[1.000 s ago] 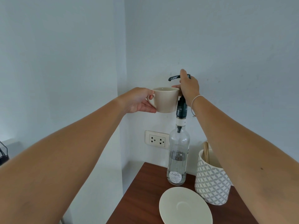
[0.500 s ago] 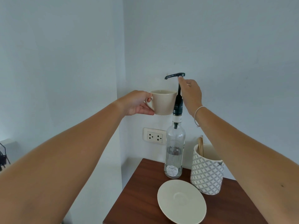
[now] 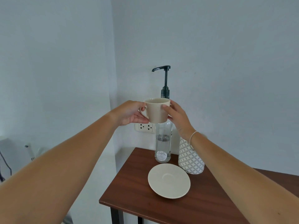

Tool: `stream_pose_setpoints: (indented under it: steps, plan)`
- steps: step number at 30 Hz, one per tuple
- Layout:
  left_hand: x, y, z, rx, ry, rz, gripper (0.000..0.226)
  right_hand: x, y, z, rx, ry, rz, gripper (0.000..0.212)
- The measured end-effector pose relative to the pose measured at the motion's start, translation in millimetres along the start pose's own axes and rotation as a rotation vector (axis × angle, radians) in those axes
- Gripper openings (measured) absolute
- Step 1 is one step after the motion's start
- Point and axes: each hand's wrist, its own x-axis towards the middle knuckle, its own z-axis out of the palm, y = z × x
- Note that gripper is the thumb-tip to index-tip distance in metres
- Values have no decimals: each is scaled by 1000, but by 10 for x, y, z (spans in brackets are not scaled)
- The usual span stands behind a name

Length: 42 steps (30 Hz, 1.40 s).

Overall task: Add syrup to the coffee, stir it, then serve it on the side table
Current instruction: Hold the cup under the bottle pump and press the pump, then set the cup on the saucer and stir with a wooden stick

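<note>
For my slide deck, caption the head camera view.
Both hands, left hand and right hand, hold cup below syrup pump.

Spare bits I'm seeing around the corner

I'm noting a patterned grey-and-white holder (image 3: 191, 159) standing on the tabletop's far right side, while a white double wall socket (image 3: 145, 127) is sitting on the pale wall (image 3: 226, 46) behind.
</note>
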Motion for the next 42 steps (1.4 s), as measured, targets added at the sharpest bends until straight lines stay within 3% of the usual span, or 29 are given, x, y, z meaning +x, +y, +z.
stream_pose_setpoints:
  steps: [7,11,24,42]
  plan:
    - [-82,-307,208,-31,-27,-45,30,-269,262,-119,29,-6,66,56]
    - [-119,-547,334,-37,-45,-82,30,-469,468,-196,54,0,91,49]
    - [-194,-1511,625,-61,-69,-217,27,-1153,1223,-320,70,5,249,56]
    - [-263,-1841,666,-162,-102,-275,22,-1343,1458,-398,-16,-63,251,59]
